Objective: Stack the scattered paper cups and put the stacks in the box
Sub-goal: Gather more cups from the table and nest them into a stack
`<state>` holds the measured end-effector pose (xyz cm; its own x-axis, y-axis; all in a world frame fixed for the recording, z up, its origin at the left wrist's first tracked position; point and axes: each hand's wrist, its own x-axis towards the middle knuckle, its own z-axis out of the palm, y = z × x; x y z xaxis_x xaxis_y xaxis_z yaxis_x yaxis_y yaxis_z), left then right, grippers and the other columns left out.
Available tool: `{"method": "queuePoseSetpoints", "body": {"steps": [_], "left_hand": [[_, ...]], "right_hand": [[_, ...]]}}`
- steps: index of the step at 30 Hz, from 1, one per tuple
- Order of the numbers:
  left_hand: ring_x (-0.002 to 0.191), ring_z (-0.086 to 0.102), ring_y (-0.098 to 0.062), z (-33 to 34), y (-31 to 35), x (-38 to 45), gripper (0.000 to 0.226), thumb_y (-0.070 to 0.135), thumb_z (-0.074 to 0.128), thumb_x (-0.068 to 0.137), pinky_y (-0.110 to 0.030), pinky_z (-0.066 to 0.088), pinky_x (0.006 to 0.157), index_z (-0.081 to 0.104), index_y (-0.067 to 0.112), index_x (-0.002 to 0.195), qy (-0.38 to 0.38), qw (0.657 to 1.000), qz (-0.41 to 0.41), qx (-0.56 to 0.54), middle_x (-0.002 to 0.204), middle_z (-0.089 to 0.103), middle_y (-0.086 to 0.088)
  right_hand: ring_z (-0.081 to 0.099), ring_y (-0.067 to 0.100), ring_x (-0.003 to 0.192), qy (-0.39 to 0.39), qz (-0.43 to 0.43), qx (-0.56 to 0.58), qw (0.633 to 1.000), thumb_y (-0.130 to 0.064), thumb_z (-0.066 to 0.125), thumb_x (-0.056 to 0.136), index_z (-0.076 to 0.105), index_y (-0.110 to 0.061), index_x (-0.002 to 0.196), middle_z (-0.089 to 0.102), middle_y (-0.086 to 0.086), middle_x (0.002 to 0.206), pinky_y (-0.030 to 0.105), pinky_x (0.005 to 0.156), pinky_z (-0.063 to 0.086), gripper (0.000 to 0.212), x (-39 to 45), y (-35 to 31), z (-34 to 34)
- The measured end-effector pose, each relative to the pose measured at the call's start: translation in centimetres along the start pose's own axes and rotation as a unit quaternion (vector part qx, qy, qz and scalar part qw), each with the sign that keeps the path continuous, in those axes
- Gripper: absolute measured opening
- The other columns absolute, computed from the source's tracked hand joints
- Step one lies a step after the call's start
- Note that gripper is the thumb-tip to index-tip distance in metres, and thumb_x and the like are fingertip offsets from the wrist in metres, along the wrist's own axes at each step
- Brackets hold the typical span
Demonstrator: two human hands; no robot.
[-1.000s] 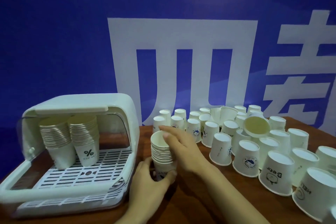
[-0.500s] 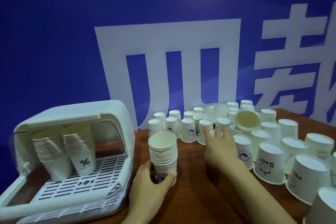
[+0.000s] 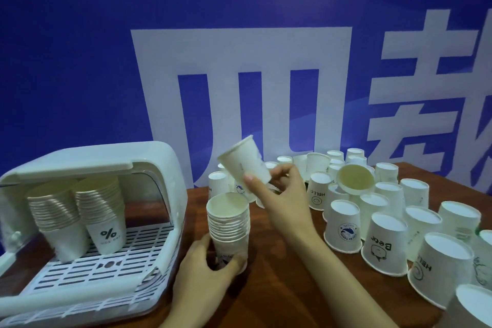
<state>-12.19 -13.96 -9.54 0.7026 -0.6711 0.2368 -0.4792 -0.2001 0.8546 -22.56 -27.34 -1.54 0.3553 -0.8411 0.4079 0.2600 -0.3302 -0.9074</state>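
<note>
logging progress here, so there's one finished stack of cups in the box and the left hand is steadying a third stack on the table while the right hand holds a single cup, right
Not quite: the head view shows two stacks in the box, a left stack and a right stack marked with a percent sign. The rest stands: the left hand grips the base of the stack on the table, and the right hand holds a single cup tilted above it.

A single paper cup (image 3: 244, 162) is tilting above the stack of cups (image 3: 229, 229) between the fingers (image 3: 282, 176), the box (image 3: 87, 224) sitting left of them and upturned cups (image 3: 386, 242) spreading right.
</note>
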Motion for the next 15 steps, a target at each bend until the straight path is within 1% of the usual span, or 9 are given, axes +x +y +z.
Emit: {"method": "queuePoseSetpoints", "body": {"steps": [2,5,6,7,8,9,10,13,15], "left_hand": [[0.110,0.058,-0.005,0.0,-0.1,-0.1,0.043,0.059,0.083,0.075,-0.032,0.045,0.091,0.054,0.056,0.107,-0.004,1.000,0.006,-0.002,0.119,0.061,0.021],[0.111,0.061,-0.004,0.1,0.0,-0.2,0.052,0.076,0.072,0.058,-0.034,0.049,0.094,0.055,0.061,0.105,0.005,1.000,0.016,-0.008,0.119,0.065,0.019],[0.113,0.060,-0.005,0.2,0.0,-0.1,0.057,0.078,0.069,0.055,-0.035,0.049,0.095,0.056,0.060,0.108,0.007,1.000,0.018,-0.009,0.121,0.065,0.020],[0.115,0.060,-0.006,0.2,-0.1,-0.1,0.064,0.079,0.068,0.055,-0.035,0.049,0.097,0.057,0.058,0.114,0.006,1.000,0.018,-0.008,0.124,0.064,0.020],[0.118,0.059,-0.008,0.3,0.0,-0.1,0.072,0.080,0.068,0.055,-0.036,0.048,0.098,0.058,0.055,0.121,0.005,1.000,0.016,-0.007,0.126,0.063,0.019],[0.119,0.059,-0.009,0.3,0.0,0.0,0.078,0.080,0.069,0.056,-0.037,0.048,0.099,0.058,0.051,0.127,0.003,1.000,0.013,-0.007,0.128,0.063,0.019],[0.119,0.059,-0.009,0.4,0.0,0.0,0.079,0.078,0.070,0.057,-0.037,0.048,0.098,0.059,0.048,0.130,0.002,1.000,0.012,-0.007,0.127,0.063,0.019],[0.112,0.061,-0.004,0.3,0.2,0.0,0.068,0.078,0.070,0.056,-0.037,0.051,0.095,0.062,0.050,0.118,0.008,1.000,0.009,-0.016,0.121,0.067,0.018],[0.109,0.063,-0.005,0.3,0.2,0.0,0.064,0.078,0.071,0.056,-0.040,0.054,0.095,0.064,0.052,0.114,0.011,1.000,0.005,-0.019,0.116,0.069,0.018]], "right_hand": [[0.064,0.006,0.096,-0.036,0.004,-0.031,0.999,-0.041,0.089,0.076,0.051,-0.027,0.097,0.065,-0.009,0.103,0.020,0.077,0.046,0.045,-0.9,0.6,1.1],[0.060,0.001,0.113,-0.080,0.021,-0.062,0.995,-0.048,0.085,0.078,0.046,-0.038,0.118,0.062,-0.012,0.117,0.015,0.082,0.046,0.056,-1.7,1.1,1.6],[0.058,0.000,0.116,-0.089,0.016,-0.076,0.993,-0.051,0.082,0.080,0.045,-0.041,0.123,0.061,-0.014,0.121,0.018,0.086,0.048,0.058,-1.6,1.2,1.6],[0.057,0.000,0.118,-0.092,0.004,-0.096,0.991,-0.054,0.079,0.081,0.048,-0.042,0.125,0.062,-0.015,0.123,0.023,0.093,0.049,0.055,-1.5,1.4,1.5],[0.056,0.001,0.119,-0.092,-0.010,-0.116,0.989,-0.058,0.076,0.081,0.053,-0.040,0.124,0.062,-0.017,0.124,0.030,0.100,0.050,0.053,-1.4,1.6,1.6],[0.056,0.002,0.121,-0.092,-0.023,-0.131,0.987,-0.064,0.073,0.078,0.058,-0.038,0.124,0.064,-0.017,0.124,0.036,0.103,0.049,0.055,-1.4,1.7,1.6],[0.056,0.004,0.122,-0.091,-0.033,-0.136,0.986,-0.068,0.070,0.076,0.061,-0.036,0.125,0.065,-0.018,0.124,0.039,0.105,0.048,0.060,-1.5,1.7,1.7],[0.054,0.007,0.123,-0.096,-0.053,-0.164,0.980,-0.077,0.060,0.071,0.067,-0.034,0.124,0.066,-0.017,0.122,0.041,0.106,0.046,0.069,-1.6,1.8,2.2],[0.052,0.009,0.124,-0.105,-0.056,-0.187,0.975,-0.080,0.055,0.070,0.066,-0.033,0.125,0.065,-0.017,0.123,0.042,0.107,0.044,0.074,-1.7,2.0,2.5]]}}
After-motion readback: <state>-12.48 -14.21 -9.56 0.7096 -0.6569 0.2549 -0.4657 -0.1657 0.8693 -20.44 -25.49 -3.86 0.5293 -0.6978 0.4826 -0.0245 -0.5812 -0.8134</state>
